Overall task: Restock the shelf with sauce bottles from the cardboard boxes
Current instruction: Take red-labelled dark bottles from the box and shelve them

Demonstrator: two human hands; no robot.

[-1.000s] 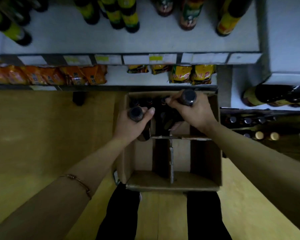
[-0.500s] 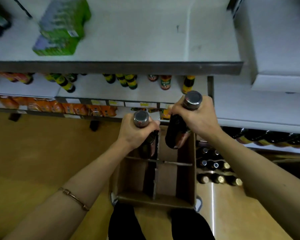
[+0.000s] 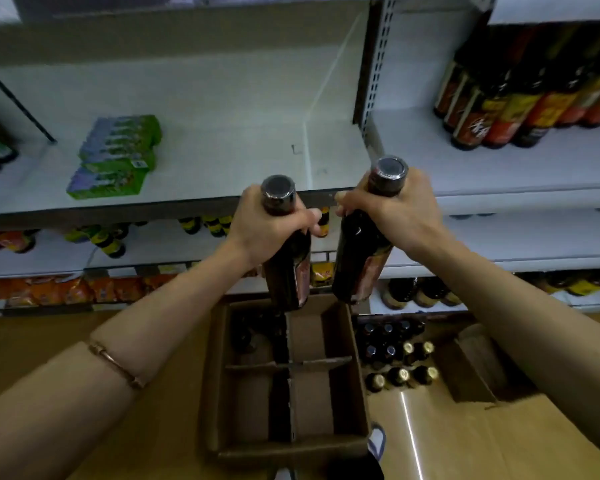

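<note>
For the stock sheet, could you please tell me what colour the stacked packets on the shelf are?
Green and purple packets, seen in the head view.

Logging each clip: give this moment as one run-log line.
left hand: grips dark glass sauce bottle | right hand: grips second dark bottle | both above brown cardboard box | white shelf: not yet reached

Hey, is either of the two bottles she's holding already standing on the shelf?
No: the left hand and right hand each grip a dark sauce bottle by the neck, both hanging in the air above the cardboard box.
</note>
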